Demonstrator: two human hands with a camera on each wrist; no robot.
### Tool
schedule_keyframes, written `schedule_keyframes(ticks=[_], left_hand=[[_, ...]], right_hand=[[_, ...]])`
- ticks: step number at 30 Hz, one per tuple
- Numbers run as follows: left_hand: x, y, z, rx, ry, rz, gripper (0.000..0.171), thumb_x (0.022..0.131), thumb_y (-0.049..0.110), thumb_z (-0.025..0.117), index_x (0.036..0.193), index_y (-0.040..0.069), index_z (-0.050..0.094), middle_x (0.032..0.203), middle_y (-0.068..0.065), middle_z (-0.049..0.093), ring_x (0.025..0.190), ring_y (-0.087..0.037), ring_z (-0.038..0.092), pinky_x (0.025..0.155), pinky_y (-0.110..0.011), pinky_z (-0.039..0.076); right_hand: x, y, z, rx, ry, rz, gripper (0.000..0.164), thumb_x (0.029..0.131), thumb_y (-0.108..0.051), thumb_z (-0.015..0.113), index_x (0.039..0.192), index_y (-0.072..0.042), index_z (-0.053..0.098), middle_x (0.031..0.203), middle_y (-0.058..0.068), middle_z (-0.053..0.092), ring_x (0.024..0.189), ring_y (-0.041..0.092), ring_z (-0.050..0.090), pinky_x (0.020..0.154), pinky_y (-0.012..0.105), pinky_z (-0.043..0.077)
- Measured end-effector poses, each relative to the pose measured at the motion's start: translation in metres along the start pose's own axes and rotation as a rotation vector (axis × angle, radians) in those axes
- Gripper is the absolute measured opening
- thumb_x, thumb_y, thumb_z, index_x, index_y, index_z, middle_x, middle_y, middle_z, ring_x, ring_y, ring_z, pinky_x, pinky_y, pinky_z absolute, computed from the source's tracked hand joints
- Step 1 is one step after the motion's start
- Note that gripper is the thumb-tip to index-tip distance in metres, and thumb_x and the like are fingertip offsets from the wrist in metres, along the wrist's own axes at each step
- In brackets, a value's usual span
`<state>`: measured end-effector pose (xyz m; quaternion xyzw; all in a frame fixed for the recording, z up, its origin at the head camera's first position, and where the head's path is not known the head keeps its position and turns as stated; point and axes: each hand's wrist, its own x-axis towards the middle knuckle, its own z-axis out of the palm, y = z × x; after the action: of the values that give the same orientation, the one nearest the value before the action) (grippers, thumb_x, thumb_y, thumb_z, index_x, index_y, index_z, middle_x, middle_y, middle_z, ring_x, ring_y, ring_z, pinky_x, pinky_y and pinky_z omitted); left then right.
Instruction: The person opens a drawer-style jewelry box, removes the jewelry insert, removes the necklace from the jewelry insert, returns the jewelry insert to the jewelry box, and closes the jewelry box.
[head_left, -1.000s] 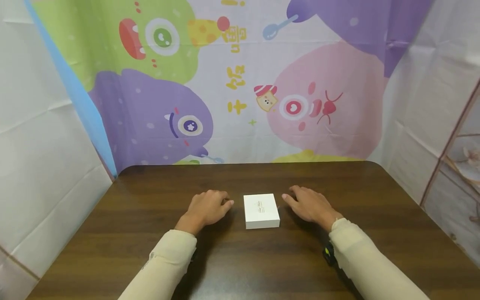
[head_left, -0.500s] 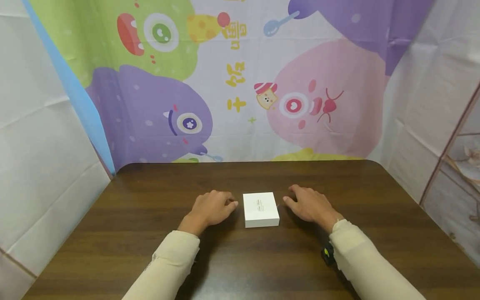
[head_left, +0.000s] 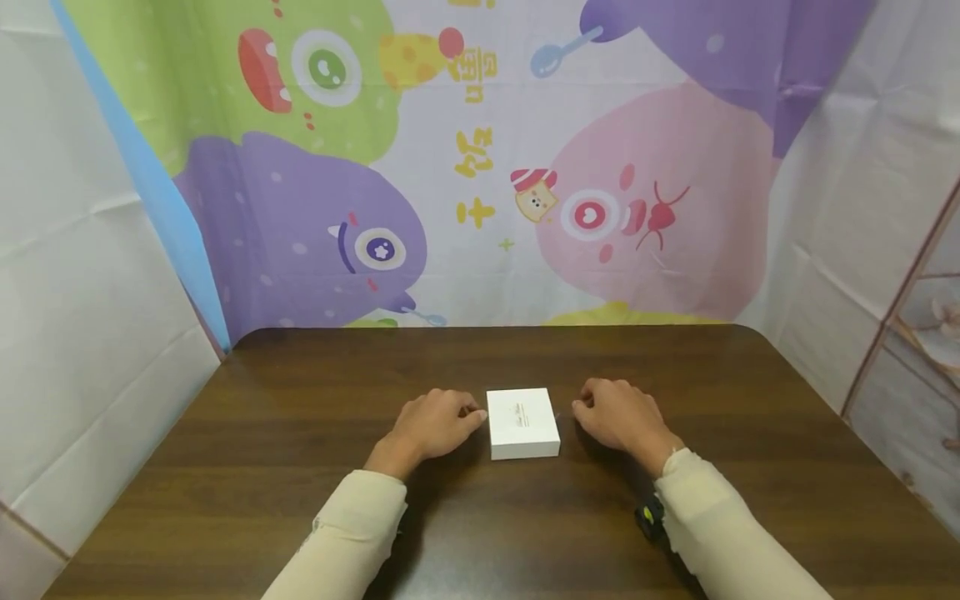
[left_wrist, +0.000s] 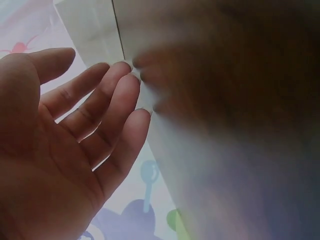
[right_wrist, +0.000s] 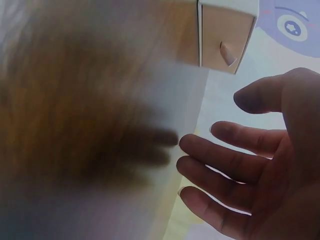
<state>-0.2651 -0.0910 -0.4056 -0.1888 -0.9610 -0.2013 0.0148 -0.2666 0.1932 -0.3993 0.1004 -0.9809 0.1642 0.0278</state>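
Note:
A small white box (head_left: 522, 423) with fine gold lettering on its lid lies on the dark wooden table (head_left: 517, 533). My left hand (head_left: 435, 423) is at its left side, thumb tip right at the box's edge in the head view. In the left wrist view the loosely bent fingers (left_wrist: 127, 100) rest with their tips along the table, close to the box's white side. To the right of the box, a small gap away, is my right hand (head_left: 621, 415), holding nothing. The right wrist view shows a small tab (right_wrist: 228, 54) sticking out of the box's side facing that hand.
A cloth backdrop (head_left: 480, 275) with cartoon monsters hangs behind the table's far edge. Pale sheets (head_left: 97, 275) stand along the left and right sides. A dark wrist device (head_left: 649, 518) shows below the right cuff.
My left hand has moved right, up to the box. The right hand has shifted slightly, its fingers a bit more bent. The box has stayed in place.

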Motion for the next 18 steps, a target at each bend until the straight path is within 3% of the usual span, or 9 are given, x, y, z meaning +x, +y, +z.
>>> schedule_keyframes(ticks=[8, 18], left_hand=[[-0.0017, 0.0044, -0.0043, -0.122, -0.160, 0.018, 0.026, 0.101, 0.035, 0.056, 0.114, 0.018, 0.072, 0.107, 0.004, 0.070, 0.097, -0.017, 0.063, 0.085, -0.045, 0.049], [-0.0008, 0.0080, -0.0038, -0.146, -0.173, -0.007, 0.024, 0.099, 0.037, 0.060, 0.104, 0.017, 0.072, 0.088, 0.006, 0.064, 0.078, -0.015, 0.055, 0.070, -0.037, 0.044]], right_hand=[[-0.0004, -0.0056, 0.0053, 0.019, 0.019, 0.015, 0.031, 0.096, -0.031, 0.059, 0.113, -0.008, 0.071, 0.107, 0.008, 0.071, 0.087, 0.027, 0.067, 0.072, 0.051, 0.052], [-0.0005, -0.0093, 0.0074, 0.039, 0.002, 0.040, 0.032, 0.095, -0.031, 0.057, 0.113, -0.009, 0.072, 0.109, 0.008, 0.071, 0.090, 0.028, 0.067, 0.073, 0.051, 0.051]])
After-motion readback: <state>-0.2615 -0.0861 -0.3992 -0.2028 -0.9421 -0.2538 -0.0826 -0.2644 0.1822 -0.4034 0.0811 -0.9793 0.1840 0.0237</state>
